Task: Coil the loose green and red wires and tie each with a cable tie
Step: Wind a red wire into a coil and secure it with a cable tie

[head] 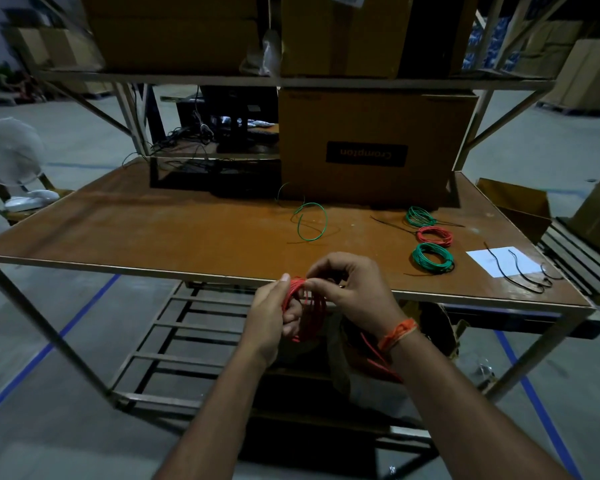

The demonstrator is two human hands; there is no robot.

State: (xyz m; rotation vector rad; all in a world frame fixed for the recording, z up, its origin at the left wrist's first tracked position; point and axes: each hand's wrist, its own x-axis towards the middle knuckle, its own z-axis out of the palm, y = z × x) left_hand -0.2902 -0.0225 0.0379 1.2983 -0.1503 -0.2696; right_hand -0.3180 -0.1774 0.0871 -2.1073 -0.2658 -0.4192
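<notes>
Red wire coil (305, 311) at lower centre: I see my left hand (274, 315) gripping it, right hand (352, 289) pinching its top, before the table (187, 237).

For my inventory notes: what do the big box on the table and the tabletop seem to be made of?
Big box: apparently corrugated cardboard, matte brown, with folded edges and a printed black label. Tabletop: probably laminated board, smooth orange-brown with a faint sheen, framed by a pale metal-looking edge.

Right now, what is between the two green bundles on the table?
A red wire bundle lies between the far green bundle and the near green bundle, seen from the head camera.
</notes>
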